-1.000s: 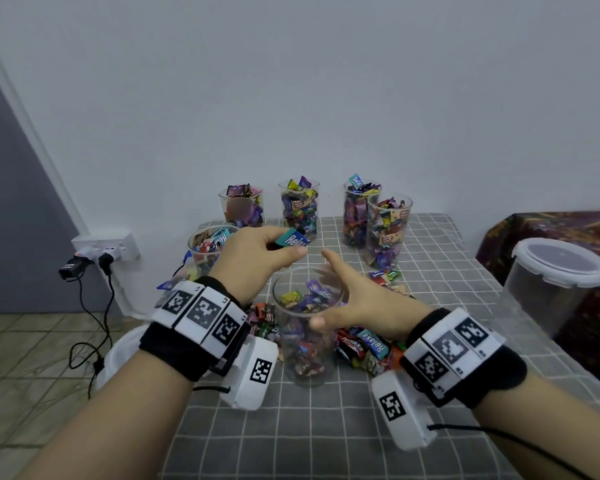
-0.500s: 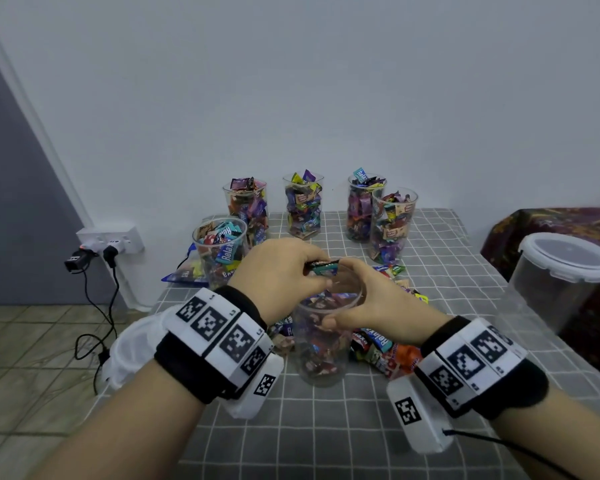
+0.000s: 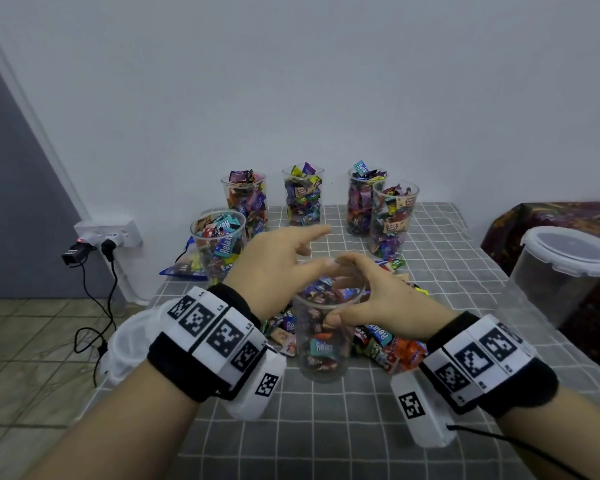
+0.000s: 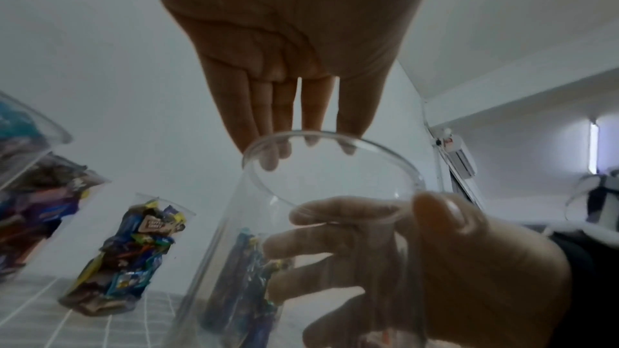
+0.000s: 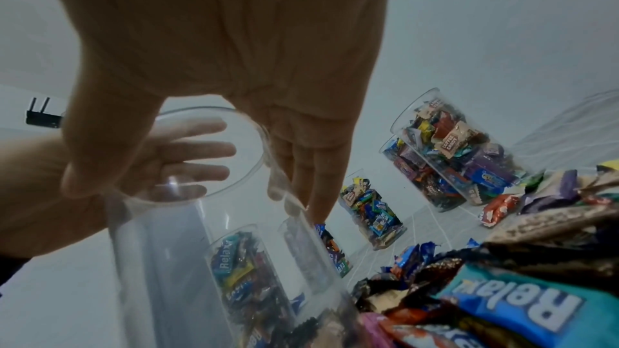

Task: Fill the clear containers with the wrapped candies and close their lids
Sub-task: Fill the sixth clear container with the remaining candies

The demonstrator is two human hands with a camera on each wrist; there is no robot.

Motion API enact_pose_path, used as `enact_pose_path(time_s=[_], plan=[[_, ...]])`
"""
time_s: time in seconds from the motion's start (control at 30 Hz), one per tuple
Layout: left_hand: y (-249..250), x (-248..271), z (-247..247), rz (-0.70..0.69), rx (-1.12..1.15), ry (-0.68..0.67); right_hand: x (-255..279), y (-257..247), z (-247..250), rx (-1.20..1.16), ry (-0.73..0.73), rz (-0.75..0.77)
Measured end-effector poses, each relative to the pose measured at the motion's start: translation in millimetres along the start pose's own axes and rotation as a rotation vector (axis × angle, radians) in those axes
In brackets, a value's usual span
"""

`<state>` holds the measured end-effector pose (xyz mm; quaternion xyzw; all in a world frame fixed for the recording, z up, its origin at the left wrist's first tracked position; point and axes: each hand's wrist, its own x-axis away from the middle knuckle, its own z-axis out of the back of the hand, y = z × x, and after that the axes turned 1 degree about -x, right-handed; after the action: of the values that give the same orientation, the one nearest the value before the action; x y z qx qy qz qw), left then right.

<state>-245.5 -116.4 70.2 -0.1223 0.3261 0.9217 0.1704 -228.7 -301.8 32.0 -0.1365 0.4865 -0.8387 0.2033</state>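
Candies (image 3: 378,336) sit just right of the tall upright cup (image 3: 324,341) our right hand (image 3: 371,299) grips, nearer it than our spread, empty left hand (image 3: 274,271).

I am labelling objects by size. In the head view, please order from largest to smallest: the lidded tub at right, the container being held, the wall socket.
1. lidded tub, though nearness may help
2. held container
3. wall socket

Grey white-gridded tablecloth (image 3: 343,427), multicoloured wrapped candies (image 3: 388,344), teal "Relax" wrapper (image 5: 522,308), black-and-white checker-marked wristbands (image 3: 205,327).
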Motion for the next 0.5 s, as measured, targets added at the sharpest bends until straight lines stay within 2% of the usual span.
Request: enact_pose_path(time_s=[0.17,0.27,0.4,0.5], plan=[[-15,-10,7,0.098,0.202,0.117,0,12,4,0.127,-0.087,-0.061],[-30,-17,8,0.178,0.185,0.085,-3,24,11,0.201,-0.150,-0.080],[-59,-24,-5,0.313,0.097,-0.177,-13,43,18,0.461,-0.154,-0.124],[-78,-27,-20,0.396,0.019,-0.333,-16,48,26,0.650,-0.155,-0.240]])
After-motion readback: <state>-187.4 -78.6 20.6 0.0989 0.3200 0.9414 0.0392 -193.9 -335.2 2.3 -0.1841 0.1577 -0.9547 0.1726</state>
